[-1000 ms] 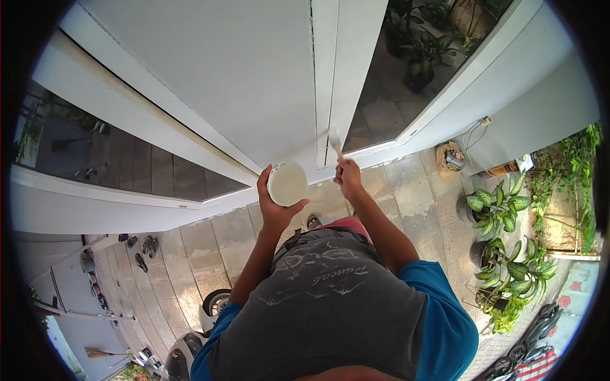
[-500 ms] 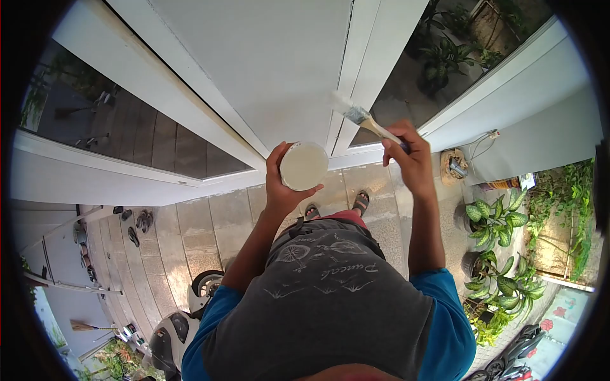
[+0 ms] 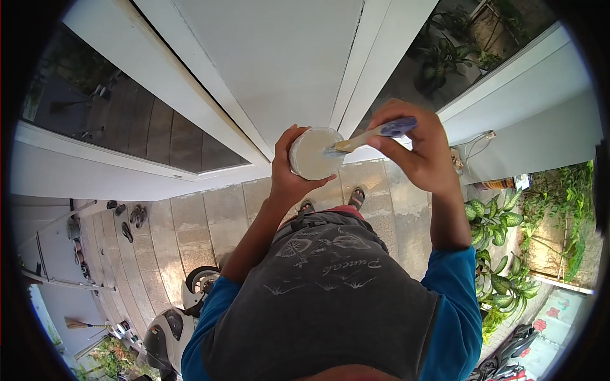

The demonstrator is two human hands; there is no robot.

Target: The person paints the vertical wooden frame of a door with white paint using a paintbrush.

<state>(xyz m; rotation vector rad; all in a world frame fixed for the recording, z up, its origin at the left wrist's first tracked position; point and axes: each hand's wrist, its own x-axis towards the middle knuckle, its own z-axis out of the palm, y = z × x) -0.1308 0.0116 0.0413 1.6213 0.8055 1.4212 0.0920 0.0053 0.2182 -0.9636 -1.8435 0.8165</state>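
My left hand (image 3: 291,170) is wrapped round the side of a round tub of off-white paint (image 3: 310,154), held in front of my waist. In my right hand (image 3: 416,143) is a paintbrush (image 3: 361,138) with a pale wooden handle that ends in blue-purple. The brush points down to the left, and its bristle end is in the tub at the paint. How deep the bristles sit is hard to see. Beyond the tub stands a pale door panel (image 3: 286,70) between white frames.
Dark glass panes (image 3: 136,127) flank the door on both sides. Leafy potted plants (image 3: 502,222) stand at the right by a wall. A motor scooter (image 3: 168,333) is parked at the lower left, with sandals (image 3: 136,216) on the tiled floor (image 3: 222,216).
The paintbrush has come down from beside the door frame into the tub, its handle now tilted up to the right. The tub has shifted slightly right and up in view.
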